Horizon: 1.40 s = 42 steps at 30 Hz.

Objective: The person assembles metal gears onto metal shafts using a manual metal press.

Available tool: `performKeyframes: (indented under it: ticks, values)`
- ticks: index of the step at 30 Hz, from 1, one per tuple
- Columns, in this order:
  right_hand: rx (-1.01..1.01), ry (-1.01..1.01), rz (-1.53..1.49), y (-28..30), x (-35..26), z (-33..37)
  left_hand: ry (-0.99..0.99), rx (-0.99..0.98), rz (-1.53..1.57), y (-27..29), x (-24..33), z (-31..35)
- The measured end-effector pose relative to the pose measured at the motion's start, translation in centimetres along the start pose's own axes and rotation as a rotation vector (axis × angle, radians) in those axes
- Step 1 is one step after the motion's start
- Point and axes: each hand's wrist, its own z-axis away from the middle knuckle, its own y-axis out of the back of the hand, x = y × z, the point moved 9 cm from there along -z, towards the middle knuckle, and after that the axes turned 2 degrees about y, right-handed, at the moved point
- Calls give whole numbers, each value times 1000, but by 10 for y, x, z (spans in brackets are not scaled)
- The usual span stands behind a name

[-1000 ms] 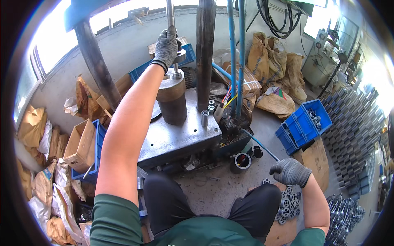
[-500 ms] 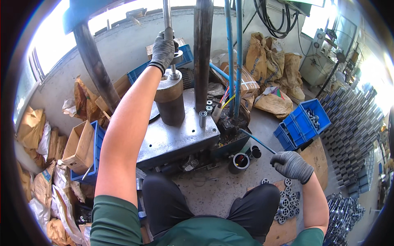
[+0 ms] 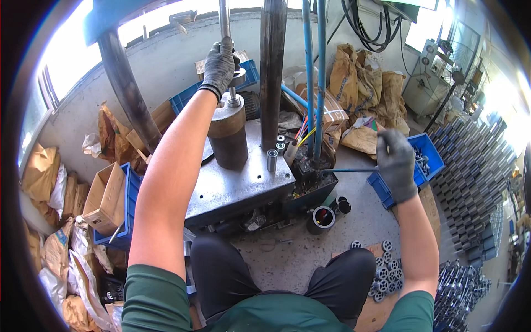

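My left hand, in a grey glove, is closed around an upright metal rod. Below it, a collar surrounds the rod's lower part, which meets the top of a thick steel cylinder. This cylinder stands on a metal press table. My right hand, also gloved and somewhat blurred, is raised at the outer end of a thin blue lever. Its fingers look curled, and the lever's tip is hidden at the palm. Several small metal sleeves stand on the table's right edge.
A dark steel column and blue pipes rise beside the cylinder. Blue bins stand at the right, near stacked metal tubes. Spoked metal discs lie by my right knee. Cardboard and sacks crowd the left.
My right hand has moved up and away from me, and the blue lever has swung up to nearly level. My left hand stays on the rod.
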Motion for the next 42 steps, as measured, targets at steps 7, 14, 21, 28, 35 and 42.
performKeyframes:
  ticks: [7, 14, 21, 28, 35, 42]
  values:
    - [4, -143, 51, -27, 52, -45, 19, -27, -27, -1, -4, -4]
    - [-166, -163, -69, -14, 39, 3, 16, 11, 1, 1, 2, 2]
    - [-1271, -29, -229, -35, -21, 165, -27, 20, -53, 0, 2, 0]
    - [-1178, -123, -262, -32, -10, 162, -34, -5, -84, 1, -5, -7]
    - [-1383, -71, -153, -34, -11, 179, -18, 3, -112, -1, 0, -1]
    - [-1088, -105, -275, -27, -5, 150, -31, 1, -60, 2, -4, -6]
